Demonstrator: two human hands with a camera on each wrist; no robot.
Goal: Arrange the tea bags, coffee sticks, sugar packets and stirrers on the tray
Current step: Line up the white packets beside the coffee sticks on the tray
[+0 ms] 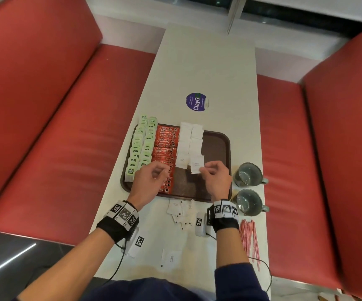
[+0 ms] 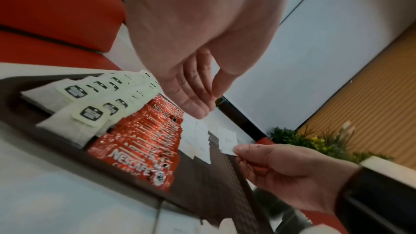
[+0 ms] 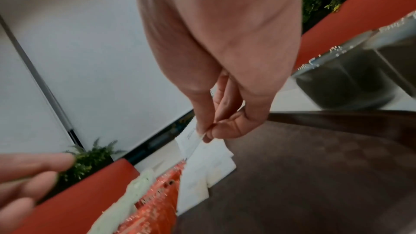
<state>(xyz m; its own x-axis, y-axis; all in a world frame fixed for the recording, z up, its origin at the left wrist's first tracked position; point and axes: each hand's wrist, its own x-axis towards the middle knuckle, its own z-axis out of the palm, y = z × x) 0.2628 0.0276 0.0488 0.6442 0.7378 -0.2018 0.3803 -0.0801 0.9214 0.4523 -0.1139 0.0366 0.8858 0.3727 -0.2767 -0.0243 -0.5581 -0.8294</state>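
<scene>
Sugar packet over tray, right side.
I saw right hand (image 1: 217, 179) fingers pinching a sugar packet (image 1: 196, 167), long axis pointing away; left hand (image 1: 151, 179) fingers loosely curled, empty, over the tray (image 1: 219, 146).

My left hand (image 2: 193, 56) hung loose above the coffee sticks (image 2: 144, 141), tea bags (image 2: 90, 111) to their left, my right hand (image 2: 290, 175) pinching a sugar packet (image 2: 227, 140) over the tray (image 2: 213, 184).

Print on the white sugar packets (image 1: 190, 146): too small to read. Near coffee sticks (image 1: 165, 168): partly covered by the left hand (image 1: 148, 181). Nearest mug (image 1: 249, 202): overlapped by the right wrist's band. Mugs in right wrist view (image 3: 360, 70): blurred, cut by the edge. Left hand's fingers there (image 3: 29, 175): blurred, cropped.
</scene>
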